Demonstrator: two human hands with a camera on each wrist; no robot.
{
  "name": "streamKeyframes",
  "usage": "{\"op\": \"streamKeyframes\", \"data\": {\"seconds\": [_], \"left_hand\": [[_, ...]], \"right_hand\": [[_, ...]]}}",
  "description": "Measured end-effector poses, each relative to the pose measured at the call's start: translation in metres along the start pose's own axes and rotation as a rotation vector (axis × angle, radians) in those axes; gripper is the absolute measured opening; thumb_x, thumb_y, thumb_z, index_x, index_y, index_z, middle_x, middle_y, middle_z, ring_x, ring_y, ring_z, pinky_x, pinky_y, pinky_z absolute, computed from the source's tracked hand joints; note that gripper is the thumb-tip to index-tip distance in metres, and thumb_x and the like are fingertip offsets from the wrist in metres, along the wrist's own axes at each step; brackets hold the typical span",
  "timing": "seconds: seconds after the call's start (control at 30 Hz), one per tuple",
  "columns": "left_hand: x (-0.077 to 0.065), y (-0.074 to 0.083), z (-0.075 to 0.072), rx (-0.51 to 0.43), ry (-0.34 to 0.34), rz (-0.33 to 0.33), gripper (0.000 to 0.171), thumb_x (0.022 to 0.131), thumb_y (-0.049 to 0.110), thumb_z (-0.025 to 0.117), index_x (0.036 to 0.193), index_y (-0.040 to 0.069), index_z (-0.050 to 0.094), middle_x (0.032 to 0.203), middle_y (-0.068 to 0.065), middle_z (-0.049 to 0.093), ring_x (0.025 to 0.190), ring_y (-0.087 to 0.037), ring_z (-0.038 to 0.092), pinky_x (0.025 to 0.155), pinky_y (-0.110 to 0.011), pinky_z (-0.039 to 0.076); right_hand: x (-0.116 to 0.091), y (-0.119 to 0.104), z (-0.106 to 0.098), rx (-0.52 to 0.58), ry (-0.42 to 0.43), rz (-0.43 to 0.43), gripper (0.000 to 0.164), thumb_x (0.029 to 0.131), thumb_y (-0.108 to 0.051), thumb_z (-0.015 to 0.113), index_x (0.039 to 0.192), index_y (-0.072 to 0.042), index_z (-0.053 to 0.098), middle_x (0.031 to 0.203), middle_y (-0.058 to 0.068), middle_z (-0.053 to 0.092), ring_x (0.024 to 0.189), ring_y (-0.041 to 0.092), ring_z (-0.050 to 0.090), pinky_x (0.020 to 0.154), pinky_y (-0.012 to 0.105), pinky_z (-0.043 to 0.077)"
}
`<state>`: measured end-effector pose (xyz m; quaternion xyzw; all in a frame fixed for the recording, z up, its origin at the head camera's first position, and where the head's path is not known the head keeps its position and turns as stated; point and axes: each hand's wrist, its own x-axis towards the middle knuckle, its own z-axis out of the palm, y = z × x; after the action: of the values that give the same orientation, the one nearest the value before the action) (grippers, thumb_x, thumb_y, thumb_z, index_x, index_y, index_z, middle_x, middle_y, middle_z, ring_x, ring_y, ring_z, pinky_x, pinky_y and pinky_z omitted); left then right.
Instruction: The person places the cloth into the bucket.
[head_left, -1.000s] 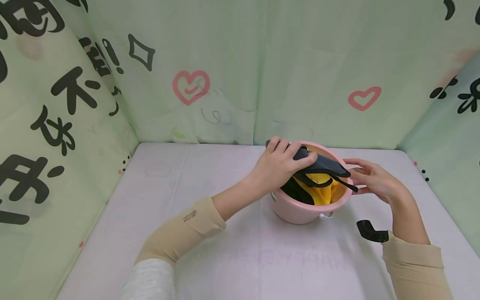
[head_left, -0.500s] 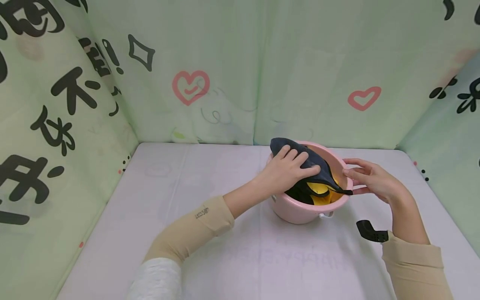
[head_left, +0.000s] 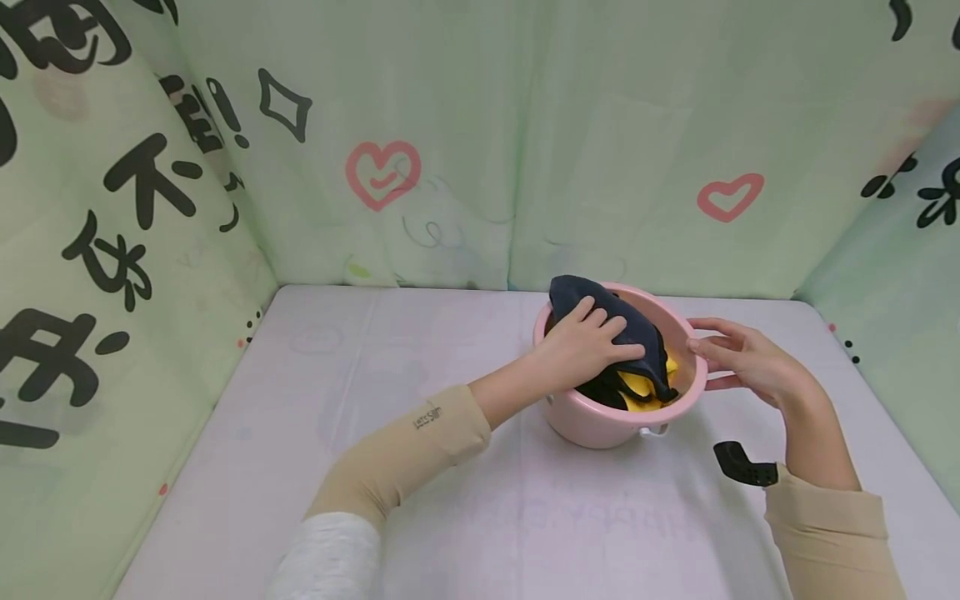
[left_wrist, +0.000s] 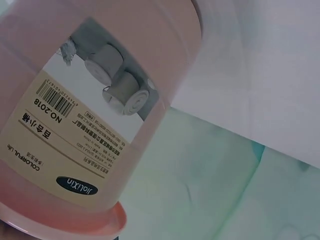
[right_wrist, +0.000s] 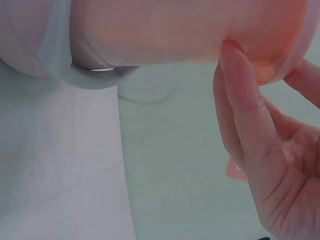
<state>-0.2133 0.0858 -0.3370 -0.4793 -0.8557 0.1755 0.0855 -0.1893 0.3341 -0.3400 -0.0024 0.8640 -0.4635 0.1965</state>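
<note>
A pink plastic bucket (head_left: 592, 429) stands upright towards the back right of the table. My left hand (head_left: 581, 354) lies on a dark navy cloth item (head_left: 637, 329) with black edging, its fingers and thumb spread and pressing on it at the bucket's mouth. Below that cloth, yellow cloth (head_left: 641, 387) and black fabric show inside; their kinds are hidden. At the bucket's right side, my right hand (head_left: 738, 354) pinches the rim, thumb above and fingers against the outer wall. In the right wrist view, fingertips of the right hand (right_wrist: 270, 165) touch the pink wall.
A white-covered table (head_left: 420, 350) bears the bucket. Green printed curtains (head_left: 615, 150) rise at its back and sides. The left wrist view shows a printed label (left_wrist: 70, 145) on the bucket, and the right wrist view its pale handle (right_wrist: 55, 50). A black device (head_left: 742, 464) sits at the right wrist.
My left hand has moved right and slightly down with the navy cloth, which now lies further inside the bucket's mouth, its strap end drawn in from the rim. The right hand has stayed put.
</note>
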Motion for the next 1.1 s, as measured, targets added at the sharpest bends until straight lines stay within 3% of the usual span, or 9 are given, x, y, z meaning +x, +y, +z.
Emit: {"op": "streamKeyframes", "data": {"seconds": [0.2,0.57,0.83,1.1], "left_hand": [[0.008,0.003,0.001,-0.015,-0.103,0.004,0.045,0.1,0.028,0.033,0.141,0.044,0.024,0.14,0.002,0.033,0.124,-0.021,0.035,0.106,-0.045,0.022],[0.018,0.011,0.005,-0.017,-0.282,0.005,0.047,0.099,0.035,0.032,0.142,0.044,0.016,0.145,0.004,0.024,0.13,-0.018,0.025,0.11,-0.042,0.016],[0.027,0.015,0.008,-0.136,-0.47,-0.049,0.058,0.094,0.045,0.038,0.142,0.047,0.006,0.149,0.009,0.013,0.135,-0.014,0.013,0.112,-0.039,0.005],[0.026,0.014,0.008,-0.178,-0.494,-0.064,0.059,0.093,0.047,0.04,0.142,0.048,0.007,0.148,0.009,0.013,0.135,-0.014,0.012,0.112,-0.038,0.004]], "right_hand": [[-0.001,0.0,0.0,-0.002,0.01,0.003,0.071,0.092,-0.039,0.049,0.143,-0.002,0.017,0.135,0.033,0.035,0.088,0.006,0.061,0.075,0.036,0.053],[-0.001,0.001,0.0,-0.011,0.018,0.012,0.072,0.092,-0.041,0.05,0.144,-0.003,0.017,0.134,0.033,0.036,0.09,0.01,0.061,0.075,0.037,0.053],[-0.002,0.0,0.0,-0.012,0.024,0.004,0.071,0.092,-0.04,0.05,0.143,-0.002,0.019,0.133,0.033,0.036,0.087,0.006,0.061,0.075,0.037,0.053],[-0.001,0.0,0.001,-0.01,0.017,0.003,0.071,0.092,-0.039,0.049,0.143,-0.002,0.018,0.133,0.033,0.036,0.089,0.009,0.061,0.075,0.037,0.053]]}}
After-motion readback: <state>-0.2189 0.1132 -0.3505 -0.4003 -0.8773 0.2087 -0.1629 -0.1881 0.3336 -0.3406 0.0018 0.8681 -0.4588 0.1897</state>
